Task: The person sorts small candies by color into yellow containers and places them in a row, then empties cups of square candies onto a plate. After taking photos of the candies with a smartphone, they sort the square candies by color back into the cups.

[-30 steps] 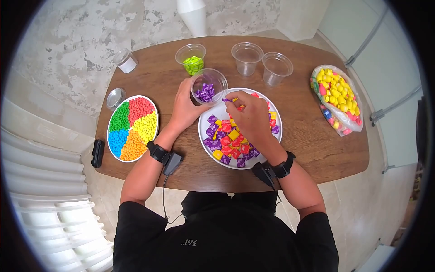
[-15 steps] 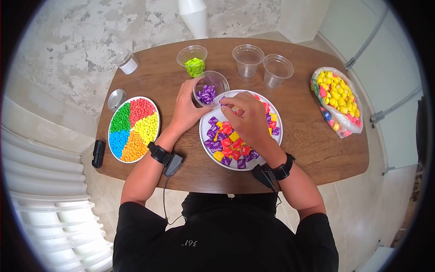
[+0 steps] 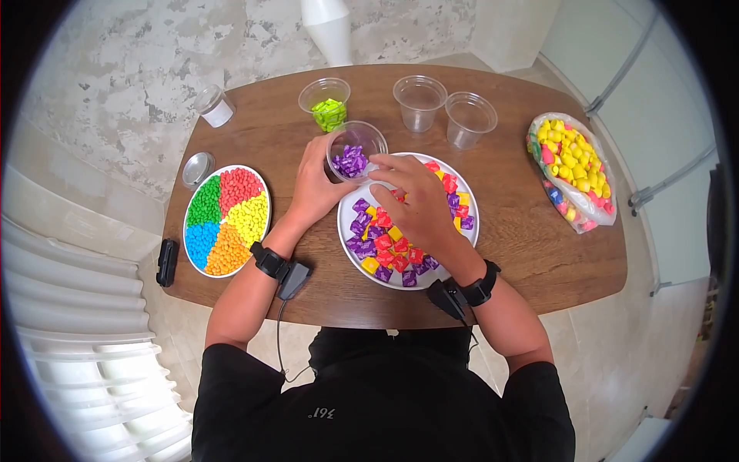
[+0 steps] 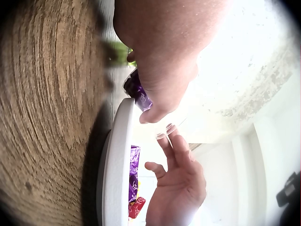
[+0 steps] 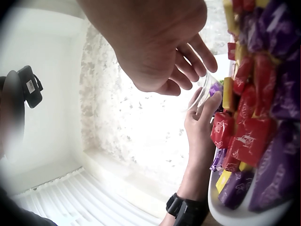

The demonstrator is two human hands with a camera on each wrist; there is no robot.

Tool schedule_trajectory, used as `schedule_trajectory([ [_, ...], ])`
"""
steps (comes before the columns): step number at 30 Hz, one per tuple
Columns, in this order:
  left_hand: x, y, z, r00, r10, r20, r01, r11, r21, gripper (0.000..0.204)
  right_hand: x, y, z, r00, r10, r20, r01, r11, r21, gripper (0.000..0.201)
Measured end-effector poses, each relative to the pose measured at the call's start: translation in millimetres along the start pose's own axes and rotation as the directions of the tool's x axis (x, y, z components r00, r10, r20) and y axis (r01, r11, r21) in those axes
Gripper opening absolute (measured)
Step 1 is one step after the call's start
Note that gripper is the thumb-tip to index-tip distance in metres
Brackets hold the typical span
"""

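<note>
In the head view my left hand (image 3: pixel 314 185) grips a clear plastic cup (image 3: pixel 372 138) tilted over the far left rim of a white plate (image 3: pixel 343 250). Purple wrapped candies (image 3: pixel 350 162) lie in the bottom of that cup. My right hand (image 3: pixel 417 199) hovers above the plate, fingertips right at the cup's rim, with its fingers apart and nothing between them. Red candies (image 3: pixel 383 242), along with purple and yellow ones, cover the plate. From the right wrist view, the right hand (image 5: pixel 160 56) shows its loosely stretched fingers.
Behind stand a cup of green candies (image 3: pixel 329 114) and two clear cups (image 3: pixel 420 104). On the left lie a plate of small colour-sorted candies (image 3: pixel 268 212), a round lid (image 3: pixel 198 168) and a jar (image 3: pixel 217 112). A bag of yellow and pink sweets (image 3: pixel 573 165) sits at right.
The right hand has moved slightly left to the cup's rim and let go of the purple candy it pinched; its fingers have spread. The left hand holds the cup in nearly the same place.
</note>
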State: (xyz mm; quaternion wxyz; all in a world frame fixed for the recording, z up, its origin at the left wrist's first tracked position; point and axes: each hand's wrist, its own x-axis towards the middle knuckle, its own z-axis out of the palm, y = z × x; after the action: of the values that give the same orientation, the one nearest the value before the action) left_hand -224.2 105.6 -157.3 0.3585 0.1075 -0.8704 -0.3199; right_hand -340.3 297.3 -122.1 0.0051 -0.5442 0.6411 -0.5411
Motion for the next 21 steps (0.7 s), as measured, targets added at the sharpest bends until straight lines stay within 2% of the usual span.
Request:
schedule_trajectory([
  [1,0,0,0,1.000,0.003,0.001,-0.003,1.000,0.002,0.081,0,0,0,0.999,0.022,0.032,-0.022,1.000,-0.003,0.019],
  [5,0,1,0,1.000,0.004,-0.007,-0.004,1.000,0.003,0.080,0,-1,-1,0.999,0.041,0.008,-0.041,0.999,0.030,0.017],
  [7,0,-1,0,1.000,-0.004,-0.003,0.004,1.000,0.001,0.080,1,-7,-6,0.985,0.117,0.130,-0.110,0.992,-0.063,0.015],
  [8,0,-1,1,1.000,-0.005,-0.004,0.005,1.000,0.000,0.080,1,-5,-5,0.985,0.117,0.130,-0.109,0.992,-0.063,0.015],
  [10,0,-2,1,1.000,-0.007,-0.009,0.007,1.000,-0.003,0.080,-1,0,-1,0.979,-0.042,0.201,0.057,0.996,-0.069,0.014],
  [16,0,-3,0,1.000,-0.007,-0.018,0.007,0.999,0.039,0.079,-7,2,3,0.937,-0.098,0.335,0.142,0.984,-0.111,0.016],
  [20,0,-3,1,0.999,-0.031,-0.011,0.031,0.999,-0.014,0.079,-13,2,6,0.943,-0.140,0.301,0.184,0.975,-0.123,0.018],
  [21,0,-4,1,1.000,-0.027,-0.009,0.027,0.999,-0.017,0.079,-14,-1,4,0.926,-0.115,0.360,0.190,0.965,-0.179,0.021],
])
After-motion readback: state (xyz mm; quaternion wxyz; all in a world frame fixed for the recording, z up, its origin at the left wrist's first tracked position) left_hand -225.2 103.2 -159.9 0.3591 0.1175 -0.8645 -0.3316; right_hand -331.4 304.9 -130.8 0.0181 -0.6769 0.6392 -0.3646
